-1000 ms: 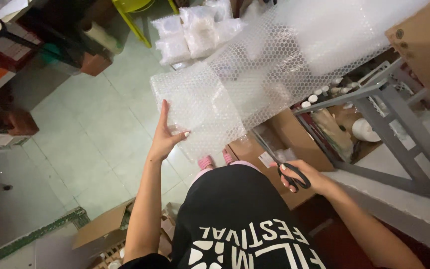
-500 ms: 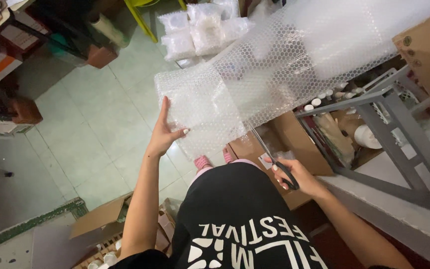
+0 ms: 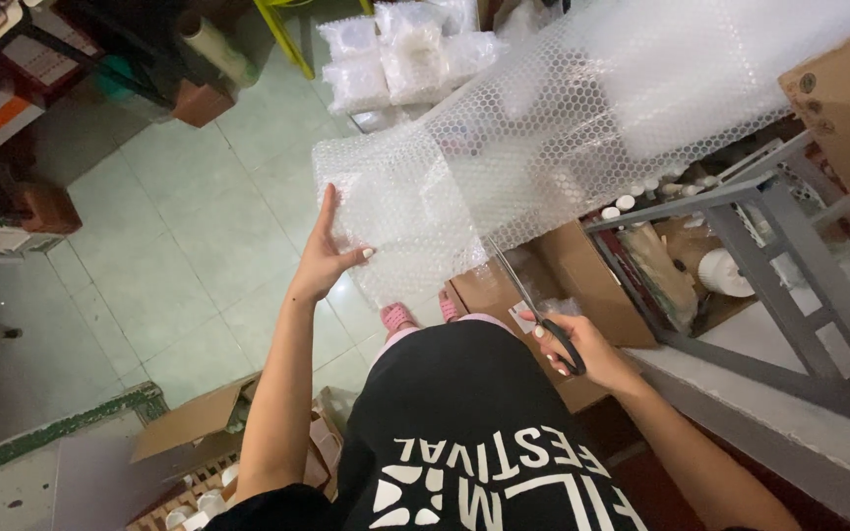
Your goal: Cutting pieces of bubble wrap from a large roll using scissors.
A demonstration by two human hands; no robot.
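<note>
A long sheet of clear bubble wrap [image 3: 543, 147] hangs out in front of me from the upper right. My left hand [image 3: 325, 258] pinches its lower left edge and holds it taut. My right hand [image 3: 573, 344] grips black-handled scissors [image 3: 533, 305], whose blades point up and meet the bottom edge of the wrap. Below, my black printed shirt and pink sandals show over the tiled floor.
A brown cardboard box [image 3: 553, 295] sits by my right knee. A grey metal frame [image 3: 779, 256] over bins of small items is at right. Bagged white goods [image 3: 395, 59] lie on the floor ahead. Shelves [image 3: 12, 118] stand at left, an open box [image 3: 199, 433] at lower left.
The scissors have moved up and left along the wrap's lower edge. My left hand keeps its hold on the sheet, and the view has shifted slightly.
</note>
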